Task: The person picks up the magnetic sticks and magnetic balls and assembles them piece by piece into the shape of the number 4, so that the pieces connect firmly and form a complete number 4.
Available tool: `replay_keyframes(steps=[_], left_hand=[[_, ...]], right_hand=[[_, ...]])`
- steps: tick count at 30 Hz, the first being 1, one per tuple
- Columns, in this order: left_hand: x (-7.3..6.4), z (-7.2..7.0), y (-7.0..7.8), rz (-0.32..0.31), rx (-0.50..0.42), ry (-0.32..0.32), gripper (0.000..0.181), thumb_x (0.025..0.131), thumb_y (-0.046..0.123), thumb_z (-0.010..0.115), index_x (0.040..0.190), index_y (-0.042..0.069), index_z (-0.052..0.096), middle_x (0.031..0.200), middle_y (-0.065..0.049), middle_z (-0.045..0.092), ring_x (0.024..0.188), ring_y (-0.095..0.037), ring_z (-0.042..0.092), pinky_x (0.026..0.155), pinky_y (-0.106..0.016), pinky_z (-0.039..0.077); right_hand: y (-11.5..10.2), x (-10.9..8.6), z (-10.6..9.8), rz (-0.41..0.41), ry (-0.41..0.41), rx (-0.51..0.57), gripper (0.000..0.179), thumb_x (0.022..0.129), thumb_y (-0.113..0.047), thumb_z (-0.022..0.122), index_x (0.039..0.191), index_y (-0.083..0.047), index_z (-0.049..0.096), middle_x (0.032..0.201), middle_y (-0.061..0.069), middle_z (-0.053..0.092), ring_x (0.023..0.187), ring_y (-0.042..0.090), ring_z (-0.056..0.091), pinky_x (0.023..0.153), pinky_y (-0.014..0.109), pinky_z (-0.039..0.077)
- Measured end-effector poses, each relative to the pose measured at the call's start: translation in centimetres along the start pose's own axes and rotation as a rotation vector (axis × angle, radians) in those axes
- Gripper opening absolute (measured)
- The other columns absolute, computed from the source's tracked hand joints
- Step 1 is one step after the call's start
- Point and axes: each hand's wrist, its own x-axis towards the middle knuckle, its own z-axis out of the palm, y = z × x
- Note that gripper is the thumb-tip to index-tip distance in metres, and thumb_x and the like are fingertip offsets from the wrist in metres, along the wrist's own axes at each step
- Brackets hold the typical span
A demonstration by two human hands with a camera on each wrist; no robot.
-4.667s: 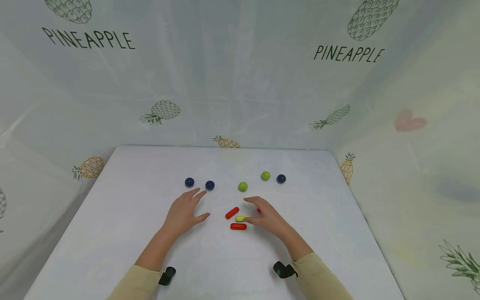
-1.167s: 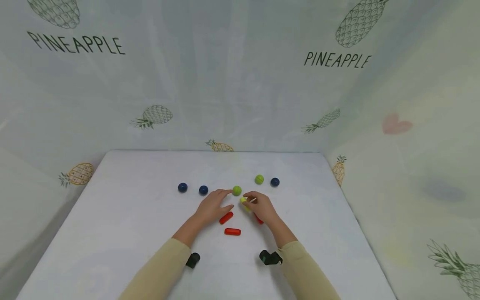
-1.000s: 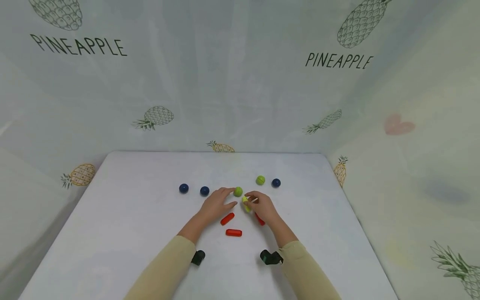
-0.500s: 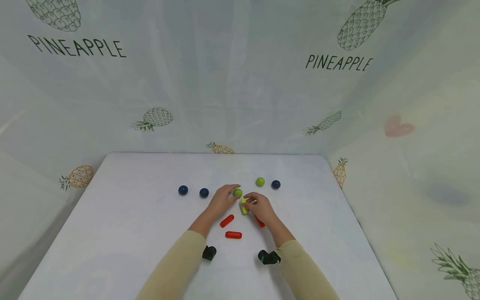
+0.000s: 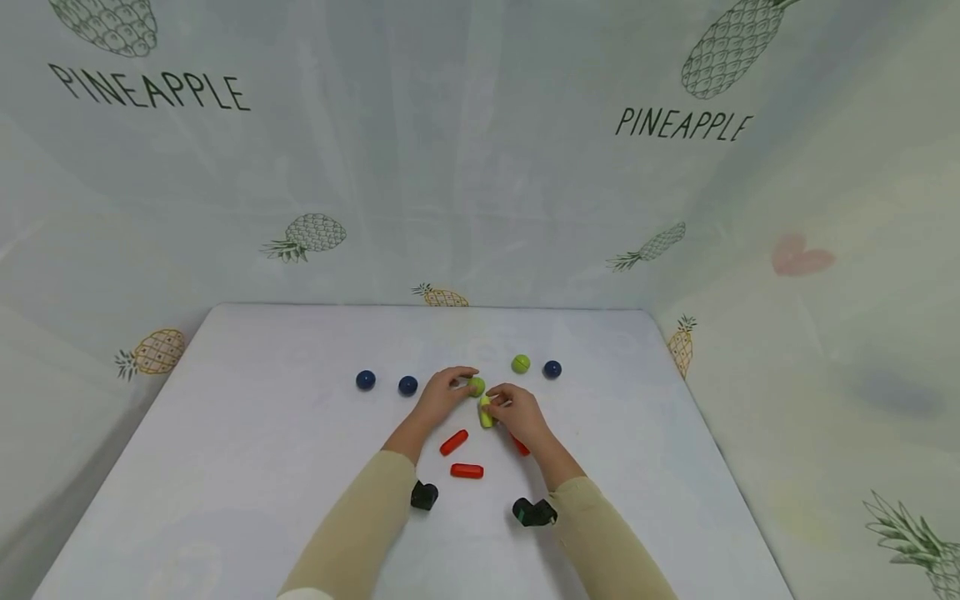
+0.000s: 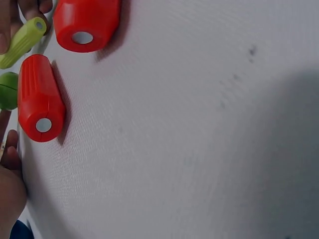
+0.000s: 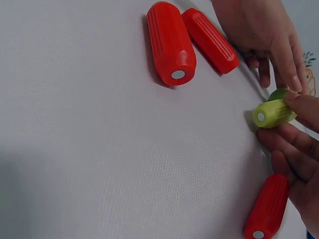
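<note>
My left hand (image 5: 441, 397) pinches a green ball (image 5: 477, 387) between thumb and fingers near the middle of the white table. Right beside it, my right hand (image 5: 521, 412) pinches a yellow-green magnetic rod (image 5: 486, 415) between thumb and fingertips. In the right wrist view, the near end of this rod (image 7: 269, 114) shows a round silvery magnet, while its far end overlaps the partly hidden green ball (image 7: 278, 94). One red rod (image 5: 520, 446) lies partly covered under the right hand. Two more red rods, one slanted (image 5: 453, 442) and one crosswise (image 5: 467, 471), lie nearer my body.
Two dark blue balls, the outer (image 5: 365, 380) and the inner (image 5: 407, 385), rest left of the hands. Behind the right hand sit another green ball (image 5: 521, 363) and a third blue ball (image 5: 552, 369). A pineapple-printed curtain (image 5: 450, 167) borders the table's back and sides.
The right hand has picked up the yellow-green rod from among the red ones and turned it beside the green ball. My left hand has moved right from the blue balls and taken the green ball.
</note>
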Motion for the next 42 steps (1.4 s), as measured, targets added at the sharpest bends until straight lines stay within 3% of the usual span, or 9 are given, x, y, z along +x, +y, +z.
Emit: replay_keyframes(steps=[7, 14, 21, 35, 42], left_hand=[[0.0, 0.2, 0.1, -0.008, -0.019, 0.004, 0.03, 0.092, 0.021, 0.069, 0.122, 0.014, 0.068, 0.124, -0.003, 0.063, 0.112, -0.024, 0.055, 0.095, -0.042, 0.043], [0.0, 0.5, 0.2, -0.028, 0.052, 0.03, 0.03, 0.092, 0.021, 0.069, 0.121, 0.018, 0.069, 0.122, 0.0, 0.064, 0.088, -0.018, 0.048, 0.079, -0.034, 0.041], [-0.1, 0.5, -0.1, -0.036, 0.061, 0.032, 0.029, 0.092, 0.021, 0.069, 0.121, 0.018, 0.069, 0.107, 0.001, 0.062, 0.078, -0.017, 0.041, 0.069, -0.032, 0.036], [-0.5, 0.3, 1.0, -0.081, 0.078, -0.006, 0.027, 0.093, 0.023, 0.068, 0.12, 0.019, 0.069, 0.11, 0.002, 0.063, 0.089, -0.018, 0.045, 0.077, -0.034, 0.04], [-0.3, 0.5, 0.6, -0.081, 0.098, -0.01, 0.027, 0.093, 0.027, 0.068, 0.119, 0.021, 0.069, 0.109, 0.004, 0.064, 0.091, -0.016, 0.047, 0.08, -0.035, 0.041]], right_hand=[[0.1, 0.2, 0.2, 0.009, 0.028, -0.004, 0.023, 0.087, -0.017, 0.075, 0.107, -0.007, 0.069, 0.083, 0.0, 0.063, 0.072, 0.014, 0.06, 0.062, 0.029, 0.05], [0.1, 0.3, 0.5, 0.022, 0.039, -0.012, 0.022, 0.086, -0.017, 0.076, 0.103, -0.006, 0.069, 0.08, 0.0, 0.065, 0.067, 0.012, 0.059, 0.06, 0.027, 0.048], [0.1, 0.2, 0.8, 0.024, 0.064, -0.017, 0.022, 0.085, -0.018, 0.077, 0.102, -0.006, 0.069, 0.079, -0.001, 0.066, 0.068, 0.012, 0.059, 0.062, 0.029, 0.048], [0.2, -0.2, 1.5, 0.03, 0.135, -0.028, 0.019, 0.086, -0.018, 0.075, 0.102, -0.008, 0.07, 0.079, -0.002, 0.063, 0.071, 0.014, 0.055, 0.064, 0.03, 0.047], [0.2, -0.3, 1.7, 0.019, 0.155, -0.06, 0.018, 0.086, -0.019, 0.076, 0.099, -0.008, 0.071, 0.078, -0.003, 0.062, 0.071, 0.012, 0.055, 0.064, 0.03, 0.047]])
